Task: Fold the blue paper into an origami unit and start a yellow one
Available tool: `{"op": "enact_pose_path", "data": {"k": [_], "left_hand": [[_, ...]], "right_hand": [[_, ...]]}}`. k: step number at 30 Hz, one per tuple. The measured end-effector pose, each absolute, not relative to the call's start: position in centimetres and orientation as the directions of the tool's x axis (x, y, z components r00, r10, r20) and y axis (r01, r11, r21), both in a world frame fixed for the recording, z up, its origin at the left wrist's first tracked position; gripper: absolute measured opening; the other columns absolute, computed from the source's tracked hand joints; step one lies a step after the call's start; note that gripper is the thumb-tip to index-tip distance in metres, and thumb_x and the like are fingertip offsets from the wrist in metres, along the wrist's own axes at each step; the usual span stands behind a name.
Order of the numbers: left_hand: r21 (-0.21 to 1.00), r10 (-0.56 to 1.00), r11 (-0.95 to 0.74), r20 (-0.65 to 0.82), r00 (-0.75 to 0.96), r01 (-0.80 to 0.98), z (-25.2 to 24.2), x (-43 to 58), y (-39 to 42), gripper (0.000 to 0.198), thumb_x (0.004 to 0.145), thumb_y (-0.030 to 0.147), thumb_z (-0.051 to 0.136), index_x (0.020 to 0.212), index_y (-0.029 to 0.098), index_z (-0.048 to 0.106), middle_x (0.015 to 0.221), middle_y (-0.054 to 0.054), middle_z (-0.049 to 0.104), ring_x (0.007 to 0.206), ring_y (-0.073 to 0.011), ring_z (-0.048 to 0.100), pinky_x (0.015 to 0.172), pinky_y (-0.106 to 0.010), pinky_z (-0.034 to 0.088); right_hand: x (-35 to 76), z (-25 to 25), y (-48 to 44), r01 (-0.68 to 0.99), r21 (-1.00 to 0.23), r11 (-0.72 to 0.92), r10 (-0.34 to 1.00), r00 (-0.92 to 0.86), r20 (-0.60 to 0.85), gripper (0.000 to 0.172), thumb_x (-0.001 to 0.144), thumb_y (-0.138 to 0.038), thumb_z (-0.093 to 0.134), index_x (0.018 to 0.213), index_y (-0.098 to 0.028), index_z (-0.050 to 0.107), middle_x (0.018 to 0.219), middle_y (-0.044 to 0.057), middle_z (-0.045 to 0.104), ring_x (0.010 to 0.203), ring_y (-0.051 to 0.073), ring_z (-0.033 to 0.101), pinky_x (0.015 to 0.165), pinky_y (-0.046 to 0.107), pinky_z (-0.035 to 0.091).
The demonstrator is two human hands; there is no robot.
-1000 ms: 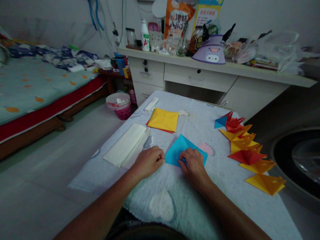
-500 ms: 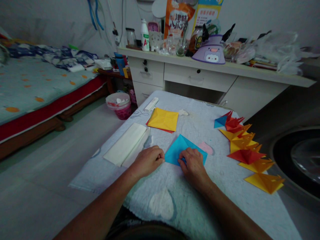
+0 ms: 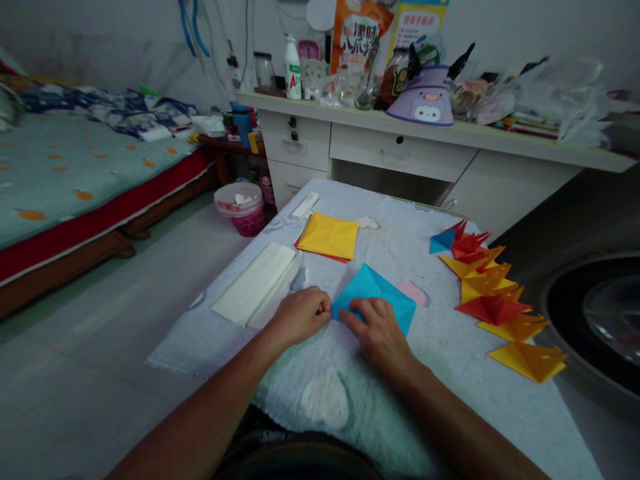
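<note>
Near the middle of the cloth-covered worktop [image 3: 395, 233], the right hand [image 3: 377, 330] has slid left across the blue paper [image 3: 375, 285], fingers now loosely spread on it. The left hand [image 3: 305, 312] stays curled narrow at the paper's left corner; whether it pinches cannot be told. Bare cloth lies nearer and to the right, before the row of folded figures [image 3: 495, 310] along the right edge. Farther off sits a yellow-topped paper stack [image 3: 329, 237]; left, a white packet [image 3: 253, 283]. Beyond stand a drawer unit [image 3: 296, 143] and, far left, a bed [image 3: 100, 157].
</note>
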State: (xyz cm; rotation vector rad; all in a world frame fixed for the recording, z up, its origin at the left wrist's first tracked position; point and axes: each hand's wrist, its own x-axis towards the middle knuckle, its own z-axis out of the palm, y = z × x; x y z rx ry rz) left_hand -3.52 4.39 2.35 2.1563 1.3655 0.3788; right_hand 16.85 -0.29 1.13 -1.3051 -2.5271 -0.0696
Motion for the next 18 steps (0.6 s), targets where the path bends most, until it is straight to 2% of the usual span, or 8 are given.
{"op": "enact_pose_path", "data": {"k": [3, 7, 14, 18], "left_hand": [[0.581, 0.894, -0.325, -0.068, 0.442, 0.746, 2.55, -3.42, 4.41, 0.008, 0.076, 0.015, 0.057, 0.072, 0.019, 0.062, 0.077, 0.001, 0.060, 0.071, -0.0131, 0.056, 0.064, -0.024, 0.039], [0.576, 0.892, -0.337, -0.059, 0.449, 0.744, 2.65, -3.37, 4.44, 0.008, 0.076, 0.014, 0.056, 0.071, 0.019, 0.062, 0.076, 0.001, 0.059, 0.070, -0.0126, 0.056, 0.063, -0.024, 0.038], [0.593, 0.887, -0.356, -0.029, 0.461, 0.722, 2.63, -3.51, 4.50, 0.011, 0.075, 0.009, 0.055, 0.071, 0.019, 0.058, 0.073, 0.002, 0.057, 0.068, -0.0133, 0.054, 0.062, -0.025, 0.037], [0.618, 0.885, -0.363, -0.003, 0.465, 0.697, 2.57, -3.78, 4.48, 0.019, 0.074, 0.003, 0.050, 0.081, 0.019, 0.058, 0.073, 0.003, 0.057, 0.068, -0.0131, 0.054, 0.066, -0.025, 0.040]], "right_hand": [[16.74, 0.83, -0.55, 0.732, -0.117, 0.672, 0.734, -0.636, 0.237, 0.041, 0.090, -0.011, 0.055, 0.130, -0.024, 0.058, 0.111, 0.010, 0.062, 0.096, 0.023, 0.047, 0.080, 0.037, 0.038], [16.44, 1.12, -0.85, 0.746, -0.136, 0.652, 0.756, -0.625, 0.194, 0.039, 0.092, -0.016, 0.054, 0.130, -0.022, 0.058, 0.108, 0.010, 0.062, 0.096, 0.024, 0.049, 0.080, 0.038, 0.038], [16.20, 1.62, -1.15, 0.769, -0.160, 0.618, 0.786, -0.600, 0.151, 0.035, 0.093, -0.028, 0.056, 0.127, -0.022, 0.061, 0.116, 0.010, 0.062, 0.101, 0.026, 0.050, 0.085, 0.041, 0.039], [16.20, 1.56, -1.28, 0.776, -0.166, 0.609, 0.793, -0.590, 0.153, 0.037, 0.092, -0.029, 0.058, 0.128, -0.021, 0.060, 0.117, 0.010, 0.062, 0.102, 0.026, 0.050, 0.086, 0.042, 0.040]]}}
